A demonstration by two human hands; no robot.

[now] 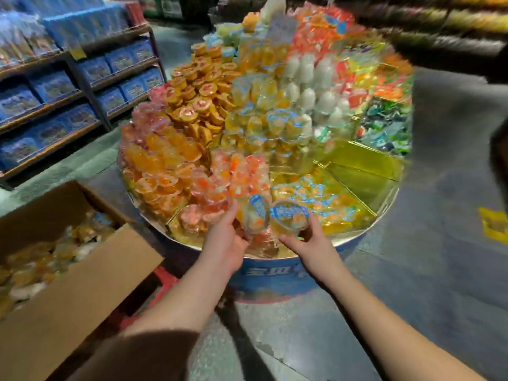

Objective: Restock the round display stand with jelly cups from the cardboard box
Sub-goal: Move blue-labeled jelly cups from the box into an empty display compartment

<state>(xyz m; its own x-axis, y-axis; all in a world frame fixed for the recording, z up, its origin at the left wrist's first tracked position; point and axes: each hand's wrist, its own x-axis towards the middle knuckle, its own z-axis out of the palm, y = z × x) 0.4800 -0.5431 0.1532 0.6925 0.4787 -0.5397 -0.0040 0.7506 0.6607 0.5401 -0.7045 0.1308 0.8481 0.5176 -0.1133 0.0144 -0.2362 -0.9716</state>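
Two light, slick-walled jelly cups (275, 218) sit pinched by their stiff rims, one each in my left hand (224, 243) and right hand (310, 240), lower centre, over the round display stand (384, 213), film lids likely fragile.

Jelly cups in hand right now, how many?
2. One jelly cup held by the left hand, tilted; one jelly cup held by the right hand. Both over the display stand near edge. More could be hidden behind the palms.

Both forearms are bare from the wrist back, with no watch, ring or glove on the left hand (224, 240) or the right hand (309, 243). Behind the left hand, a dark brown sleeve (154, 353) covers the upper arm.
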